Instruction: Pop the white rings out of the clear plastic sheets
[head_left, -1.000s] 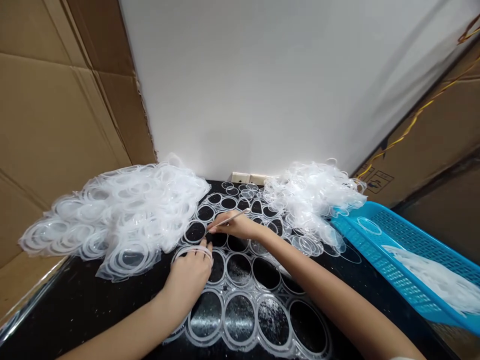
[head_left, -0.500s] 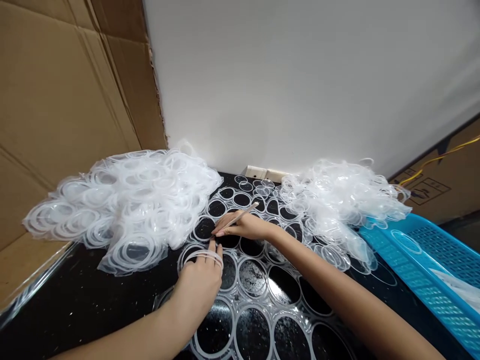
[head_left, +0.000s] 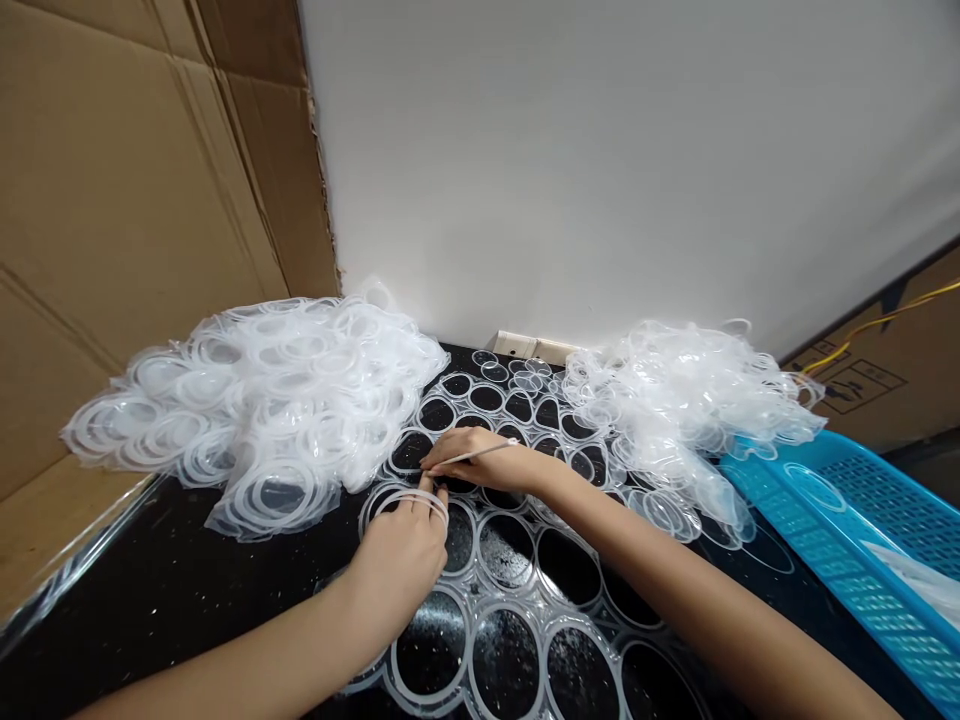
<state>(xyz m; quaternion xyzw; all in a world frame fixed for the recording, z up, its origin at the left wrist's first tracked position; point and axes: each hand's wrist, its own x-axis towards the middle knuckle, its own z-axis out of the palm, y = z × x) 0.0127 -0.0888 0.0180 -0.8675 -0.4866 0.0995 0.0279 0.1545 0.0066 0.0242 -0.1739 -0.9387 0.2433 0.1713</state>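
A clear plastic sheet of joined rings (head_left: 525, 600) lies flat on the black table (head_left: 187, 600). My left hand (head_left: 401, 560) rests on the sheet with its fingers curled, and several loose clear rings (head_left: 409, 500) are looped over those fingers. My right hand (head_left: 480, 462) is closed in a pinch on a thin white stick (head_left: 480, 453), whose tip touches the sheet just beyond my left fingertips.
A big heap of clear ring sheets (head_left: 262, 410) lies at the left, a tangled heap of plastic scrap (head_left: 682, 400) at the right. A blue basket (head_left: 862, 540) stands at the right edge. Cardboard (head_left: 135, 200) walls the left; a white wall is behind.
The stick in my right hand has tilted down flatter. My left hand has shifted slightly towards it. The camera has moved a little.
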